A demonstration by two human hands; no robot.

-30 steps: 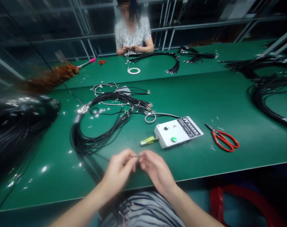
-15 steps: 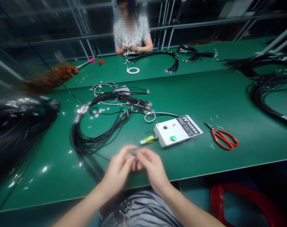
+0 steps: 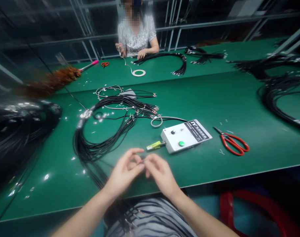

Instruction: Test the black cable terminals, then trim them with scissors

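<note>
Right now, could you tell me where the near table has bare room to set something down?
Bare green mat lies behind the white control box and red scissors, up to the table seam, and right of the scissors. The left is crowded with black cable loops; both hands fill the front edge.

One head-worn camera looks forward and steeply down from the near edge of the green table [image 3: 214, 98]. The left hand [image 3: 124, 172] and right hand [image 3: 160, 174] sit close, low at centre; a seated person [image 3: 136, 33] faces it from far.
</note>
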